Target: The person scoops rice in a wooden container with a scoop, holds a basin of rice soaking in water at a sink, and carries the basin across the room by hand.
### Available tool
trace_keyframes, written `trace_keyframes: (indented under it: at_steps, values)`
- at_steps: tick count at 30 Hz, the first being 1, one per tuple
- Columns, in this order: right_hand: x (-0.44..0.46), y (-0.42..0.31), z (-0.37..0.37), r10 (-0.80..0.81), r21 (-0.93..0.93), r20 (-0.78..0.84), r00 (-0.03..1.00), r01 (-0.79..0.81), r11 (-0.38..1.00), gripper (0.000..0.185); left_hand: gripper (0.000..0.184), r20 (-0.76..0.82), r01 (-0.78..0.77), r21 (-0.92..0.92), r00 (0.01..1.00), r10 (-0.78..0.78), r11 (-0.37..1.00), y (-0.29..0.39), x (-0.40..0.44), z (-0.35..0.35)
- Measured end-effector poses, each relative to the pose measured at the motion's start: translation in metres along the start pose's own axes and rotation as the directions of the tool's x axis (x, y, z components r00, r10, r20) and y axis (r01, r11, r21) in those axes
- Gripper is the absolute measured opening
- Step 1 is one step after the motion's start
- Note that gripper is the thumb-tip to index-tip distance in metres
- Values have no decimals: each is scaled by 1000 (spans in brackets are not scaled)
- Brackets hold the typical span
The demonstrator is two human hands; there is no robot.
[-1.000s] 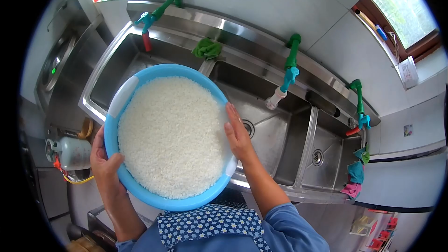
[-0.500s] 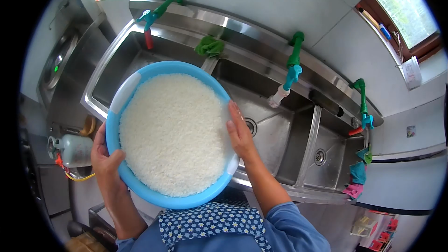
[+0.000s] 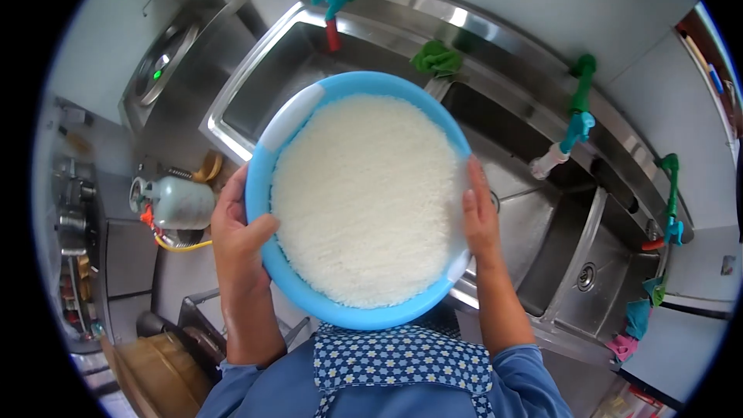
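A round light-blue basin (image 3: 358, 317) with pale handle patches is held up in front of me. White rice grains (image 3: 368, 201) fill it almost to the rim. My left hand (image 3: 241, 224) grips the left side, its thumb over the rim and its fingers out of sight behind the wall. On the right side, my right hand (image 3: 480, 213) is closed round the edge, its thumb near the rim. The basin hangs in the air, covering part of the steel sink behind it.
A steel sink (image 3: 534, 317) with several compartments runs along the wall. Green pipes carry a left tap (image 3: 333, 4), a middle tap (image 3: 576, 131) and a right tap (image 3: 673, 228). A green cloth (image 3: 437, 58) lies on the sink's back ledge. A gas cylinder (image 3: 182, 203) stands at left.
My view has turned left, so the sink and taps appear further right. The basin stays in both hands and now appears further right and slightly higher. More of the left side shows.
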State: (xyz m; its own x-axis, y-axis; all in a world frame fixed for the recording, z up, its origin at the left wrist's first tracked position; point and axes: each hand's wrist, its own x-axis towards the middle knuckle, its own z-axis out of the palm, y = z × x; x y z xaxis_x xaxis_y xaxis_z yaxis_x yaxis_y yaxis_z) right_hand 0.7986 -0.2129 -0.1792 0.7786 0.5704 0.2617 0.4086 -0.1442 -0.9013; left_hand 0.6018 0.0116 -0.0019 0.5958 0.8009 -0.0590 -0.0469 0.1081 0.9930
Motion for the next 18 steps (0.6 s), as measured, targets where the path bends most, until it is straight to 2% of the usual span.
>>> trace_keyframes:
  at_steps: [9, 15, 18]
  values:
    - [2, -19, -2, 26, 29, 14, 1000, -27, 999, 49, 68, 8, 0, -50, 1000, 1, 999, -5, 2, -3]
    - [1, -20, -3, 42, -10, 20, 999, -41, 999, 50, 67, -3, 21, -24, 1000, -21, 999, -3, 2, -3]
    - [-1, -5, -1, 17, -72, 29, 999, -15, 997, 51, 68, 20, -2, 51, 1000, 1, 999, -11, 4, -13]
